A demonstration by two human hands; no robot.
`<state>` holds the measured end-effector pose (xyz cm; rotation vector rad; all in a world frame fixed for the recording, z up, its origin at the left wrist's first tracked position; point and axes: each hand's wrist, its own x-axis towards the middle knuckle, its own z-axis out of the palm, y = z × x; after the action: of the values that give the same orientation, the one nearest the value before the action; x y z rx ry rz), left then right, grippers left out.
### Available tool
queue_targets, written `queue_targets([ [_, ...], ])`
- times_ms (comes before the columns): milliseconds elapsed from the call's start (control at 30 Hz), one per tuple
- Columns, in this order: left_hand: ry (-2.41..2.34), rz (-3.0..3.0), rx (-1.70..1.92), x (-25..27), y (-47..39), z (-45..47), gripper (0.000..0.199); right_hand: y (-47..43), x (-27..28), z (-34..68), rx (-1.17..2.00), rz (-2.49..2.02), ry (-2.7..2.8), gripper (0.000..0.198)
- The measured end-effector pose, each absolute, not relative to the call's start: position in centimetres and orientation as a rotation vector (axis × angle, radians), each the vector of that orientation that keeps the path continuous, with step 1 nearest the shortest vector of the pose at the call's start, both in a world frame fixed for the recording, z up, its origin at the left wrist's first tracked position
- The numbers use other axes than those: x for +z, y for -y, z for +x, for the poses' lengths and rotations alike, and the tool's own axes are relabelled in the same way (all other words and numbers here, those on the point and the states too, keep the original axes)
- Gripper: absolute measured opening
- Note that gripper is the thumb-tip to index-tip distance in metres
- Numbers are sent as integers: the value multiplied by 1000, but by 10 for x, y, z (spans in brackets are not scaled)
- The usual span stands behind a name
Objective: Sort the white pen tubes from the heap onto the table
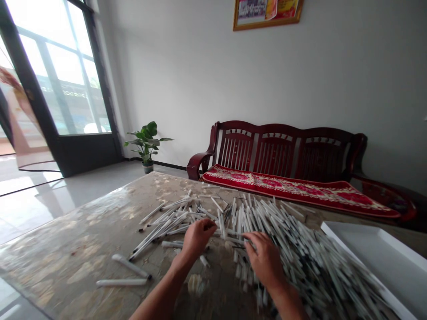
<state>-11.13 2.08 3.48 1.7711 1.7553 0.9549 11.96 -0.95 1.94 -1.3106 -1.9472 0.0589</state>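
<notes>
Many slim white pens [256,218] with dark ends lie in a loose heap on a table with a patterned cover. My left hand [199,233] is over the left part of the heap, its fingers curled into a pinch; what they hold, if anything, is hidden. At the heap's near side, my right hand [263,257] has thumb and index finger close together around the end of a white pen [235,240], which points left towards my other hand. Motion blurs the fingertips somewhat.
A shallow white tray [376,235] stands at the right, against the heap. Two loose pens [122,282] lie at the near left of the tabletop [90,240]. Behind the table are a red wooden bench [273,146] and a potted plant [148,142]; a glass door [66,89] is at left.
</notes>
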Motion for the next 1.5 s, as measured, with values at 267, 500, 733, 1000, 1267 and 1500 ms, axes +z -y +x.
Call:
queue_targets([
  [267, -2038, 2082, 487, 30, -26, -133, 24, 16, 13, 102, -10, -1457, 2183, 27],
  [500, -2044, 2148, 410, 25, -26, -127, 17, 15, 11, 94, -105, -1654, 2164, 20],
  [733, -1880, 2242, 571, 38, -22, -127, 11, 11, 10, 106, -169, -1531, 2125, 15],
  [1000, -1477, 2325, 885, 37, -10, -101, 9, 2, 26, 129, -125, -1429, 1672, 36],
  [1267, -1284, 2499, 907, 38, 3, -85, 18, 8, 30, 118, 976, -1436, 1639, 54],
  [1500, -1230, 2292, 944, 33, -4, -93, 25, 1, 26, 136, 739, -1337, 1689, 43],
])
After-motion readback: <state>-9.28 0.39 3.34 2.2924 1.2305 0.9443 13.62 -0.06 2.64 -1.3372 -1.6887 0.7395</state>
